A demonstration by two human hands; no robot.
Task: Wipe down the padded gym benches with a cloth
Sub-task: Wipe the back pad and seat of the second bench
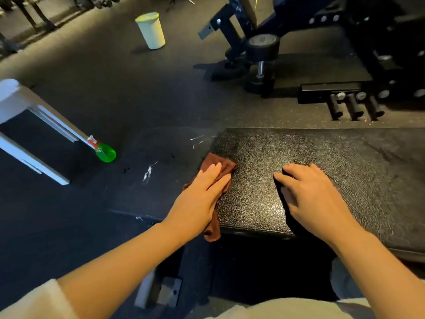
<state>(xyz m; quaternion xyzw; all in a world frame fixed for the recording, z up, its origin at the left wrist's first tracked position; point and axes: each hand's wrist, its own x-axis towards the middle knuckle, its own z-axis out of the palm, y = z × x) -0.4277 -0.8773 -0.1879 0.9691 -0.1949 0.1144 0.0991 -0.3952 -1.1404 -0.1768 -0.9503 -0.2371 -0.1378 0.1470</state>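
- On the floor at far left I see a green spray bottle (105, 151) lying beside a white frame (27, 125); nobody is touching it, so I judge any spraying for this spot is not happening now.
- Farther back stands a pale bin (150, 30), well apart from the work.
- My left hand (202, 192) lies flat with straight fingers, pressing the brown cloth (219, 165) onto the left end of the bench (345, 162). Part of the cloth hangs over the near edge below the wrist.
- The cloth sits right at the bench's left end, so I judge the wipe is at one extreme of the pad, either starting a pass or ending one; I cannot tell which.
- The pad near the cloth looks glossy and pebbled, perhaps damp, though the sheen may just be light.
- My right hand (310, 194) rests on the pad just right of the cloth, fingers spread and loosely bent, holding nothing; it seems to steady me.
- Right of that hand the pad looks duller, with faint streaks. I judge most of that stretch is left to wipe.
- Behind the bench stand a dumbbell (261, 65) and a dark rack (345, 97). No other padded bench shows clearly, so how many remain I cannot say.
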